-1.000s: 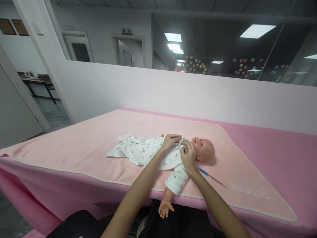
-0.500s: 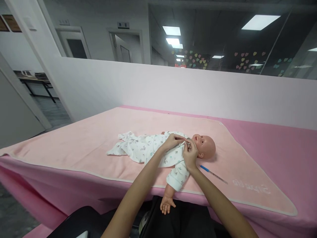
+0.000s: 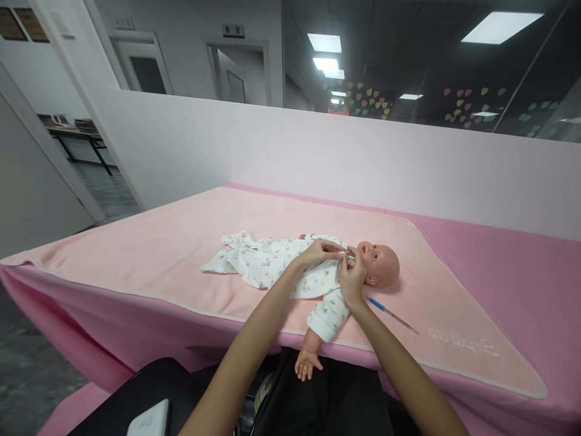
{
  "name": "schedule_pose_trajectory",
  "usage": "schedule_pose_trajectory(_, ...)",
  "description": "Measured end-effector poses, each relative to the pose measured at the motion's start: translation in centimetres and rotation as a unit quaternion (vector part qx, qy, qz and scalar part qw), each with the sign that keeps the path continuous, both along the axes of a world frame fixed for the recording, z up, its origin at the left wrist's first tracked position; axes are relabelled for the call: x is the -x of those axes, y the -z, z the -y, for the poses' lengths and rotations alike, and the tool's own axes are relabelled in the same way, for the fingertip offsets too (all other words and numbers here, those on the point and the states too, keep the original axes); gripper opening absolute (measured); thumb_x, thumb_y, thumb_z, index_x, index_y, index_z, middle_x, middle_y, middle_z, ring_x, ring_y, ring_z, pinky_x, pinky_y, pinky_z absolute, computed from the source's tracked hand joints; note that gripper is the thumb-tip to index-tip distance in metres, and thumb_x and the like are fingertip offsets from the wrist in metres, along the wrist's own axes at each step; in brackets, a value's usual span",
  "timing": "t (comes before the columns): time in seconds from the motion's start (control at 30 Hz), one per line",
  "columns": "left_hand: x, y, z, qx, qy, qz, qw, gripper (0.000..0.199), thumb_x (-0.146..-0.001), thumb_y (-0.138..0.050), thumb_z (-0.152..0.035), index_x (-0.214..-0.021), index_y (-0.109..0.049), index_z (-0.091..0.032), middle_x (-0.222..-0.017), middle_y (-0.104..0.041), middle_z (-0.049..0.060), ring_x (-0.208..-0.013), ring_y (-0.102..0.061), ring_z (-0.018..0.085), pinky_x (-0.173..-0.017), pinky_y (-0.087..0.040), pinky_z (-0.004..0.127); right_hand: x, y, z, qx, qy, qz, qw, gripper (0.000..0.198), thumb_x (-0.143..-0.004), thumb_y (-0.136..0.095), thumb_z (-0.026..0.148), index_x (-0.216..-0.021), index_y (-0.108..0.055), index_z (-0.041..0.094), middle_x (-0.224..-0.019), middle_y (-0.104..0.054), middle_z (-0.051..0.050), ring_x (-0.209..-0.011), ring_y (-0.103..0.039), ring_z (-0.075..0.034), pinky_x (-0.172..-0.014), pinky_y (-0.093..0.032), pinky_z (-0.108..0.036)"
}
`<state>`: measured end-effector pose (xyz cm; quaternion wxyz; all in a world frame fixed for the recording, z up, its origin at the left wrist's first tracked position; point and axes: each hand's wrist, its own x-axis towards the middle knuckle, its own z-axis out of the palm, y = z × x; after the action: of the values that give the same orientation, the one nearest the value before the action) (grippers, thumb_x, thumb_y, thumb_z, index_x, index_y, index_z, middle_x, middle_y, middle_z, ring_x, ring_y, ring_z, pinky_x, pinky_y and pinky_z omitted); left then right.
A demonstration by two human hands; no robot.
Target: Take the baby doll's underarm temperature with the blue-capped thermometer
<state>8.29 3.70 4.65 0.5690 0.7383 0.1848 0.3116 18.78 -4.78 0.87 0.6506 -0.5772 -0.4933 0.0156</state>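
A baby doll (image 3: 384,266) lies on its back on a peach blanket (image 3: 172,242), its head to the right. It wears a white printed baby gown (image 3: 261,261). At the neckline, my left hand (image 3: 320,253) pinches the gown's edge from the left. My right hand (image 3: 353,275) is closed on the same neckline from the right, just below the doll's chin. The fingertips of both hands nearly meet; the bit of cloth between them is mostly hidden. One doll arm (image 3: 309,357) hangs over the table's front edge.
A thermometer-like stick with a blue end (image 3: 377,304) lies right of my right forearm. Pink cloth (image 3: 521,266) covers the table under the blanket. A white wall (image 3: 318,151) stands behind it. A white device (image 3: 149,419) rests on a black seat (image 3: 167,381) at lower left.
The view has shifted slightly, showing more of the white device. My hands stay at the neckline, with the fingers in a slightly different pinch. The doll lies as before.
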Motion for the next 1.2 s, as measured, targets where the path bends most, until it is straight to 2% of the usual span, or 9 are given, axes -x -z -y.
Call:
schedule_pose_trajectory(0.07,0.2,0.0,-0.1,-0.009,0.010,-0.014,1.000,0.036,-0.061,-0.073,-0.029,-0.093,-0.068,-0.012,-0.089,-0.068,0.011,-0.084,-0.061,0.019,-0.075,-0.046,0.028,-0.1,-0.1,0.0,-0.013,-0.001,0.016,1.000,0.025,-0.083,-0.044,0.028,-0.098,-0.058,0.014,-0.091,-0.064,-0.009,-0.075,-0.059,-0.017,-0.069,-0.046,-0.028)
schedule_pose_trajectory(0.17,0.4,0.2,-0.2,-0.031,-0.010,-0.026,0.999,0.033,-0.066,-0.070,-0.033,-0.092,-0.069,-0.012,-0.088,-0.068,0.010,-0.085,-0.061,0.020,-0.076,-0.046,0.029,-0.3,-0.2,-0.1,-0.023,-0.009,0.055,0.998,0.023,-0.084,-0.042,0.025,-0.089,-0.062,0.016,-0.085,-0.065,-0.007,-0.078,-0.059,-0.017,-0.072,-0.046,-0.029)
schedule_pose_trajectory(0.3,0.3,0.6,-0.5,-0.046,-0.034,-0.040,0.998,0.034,-0.069,-0.066,-0.036,-0.094,-0.068,-0.012,-0.086,-0.068,0.008,-0.083,-0.061,0.019,-0.075,-0.046,0.028,-0.4,0.0,-0.3,-0.025,-0.003,0.094,0.995,0.024,-0.083,-0.042,0.020,-0.091,-0.064,0.016,-0.083,-0.063,-0.007,-0.079,-0.057,-0.018,-0.073,-0.046,-0.030)
schedule_pose_trajectory(0.47,0.2,0.9,-0.6,-0.019,-0.009,-0.017,1.000,0.033,-0.071,-0.066,-0.033,-0.096,-0.066,-0.012,-0.083,-0.067,0.007,-0.080,-0.060,0.016,-0.074,-0.045,0.027,-0.3,0.2,-0.4,-0.017,0.000,0.121,0.993,0.028,-0.083,-0.040,0.018,-0.097,-0.064,0.017,-0.084,-0.058,-0.007,-0.078,-0.055,-0.017,-0.071,-0.045,-0.029)
schedule_pose_trajectory(0.67,0.2,1.1,-0.8,0.035,0.030,0.039,0.998,0.042,-0.066,-0.071,-0.029,-0.104,-0.057,-0.015,-0.073,-0.063,0.001,-0.074,-0.058,0.012,-0.071,-0.043,0.024,-0.3,0.4,-0.5,-0.011,-0.008,0.165,0.986,0.030,-0.085,-0.036,0.017,-0.100,-0.062,0.017,-0.088,-0.052,-0.008,-0.080,-0.052,-0.017,-0.073,-0.045,-0.030)
schedule_pose_trajectory(0.87,0.1,1.3,-1.1,0.030,0.026,0.017,0.999,0.038,-0.066,-0.070,-0.029,-0.099,-0.056,-0.015,-0.076,-0.062,0.001,-0.075,-0.057,0.012,-0.072,-0.042,0.024,-0.4,0.7,-0.7,-0.014,-0.008,0.176,0.984,0.033,-0.086,-0.033,0.016,-0.103,-0.061,0.018,-0.089,-0.052,-0.008,-0.083,-0.052,-0.018,-0.077,-0.045,-0.031)
schedule_pose_trajectory(1.0,0.1,1.2,-0.9,-0.006,0.004,0.003,1.000,0.036,-0.069,-0.067,-0.032,-0.100,-0.056,-0.016,-0.075,-0.060,0.000,-0.075,-0.055,0.011,-0.071,-0.041,0.024,-0.6,0.9,-0.8,0.000,-0.007,0.186,0.983,0.034,-0.087,-0.031,0.017,-0.105,-0.060,0.017,-0.083,-0.054,-0.008,-0.078,-0.052,-0.019,-0.074,-0.045,-0.033)
schedule_pose_trajectory(1.2,0.1,0.7,-0.3,-0.092,-0.036,-0.031,0.995,0.030,-0.075,-0.059,-0.031,-0.102,-0.057,-0.017,-0.071,-0.056,-0.001,-0.070,-0.052,0.011,-0.066,-0.039,0.022,-0.7,1.0,-0.9,0.008,-0.004,0.188,0.982,0.035,-0.088,-0.031,0.019,-0.113,-0.055,0.016,-0.090,-0.060,-0.010,-0.088,-0.055,-0.021,-0.079,-0.045,-0.035)
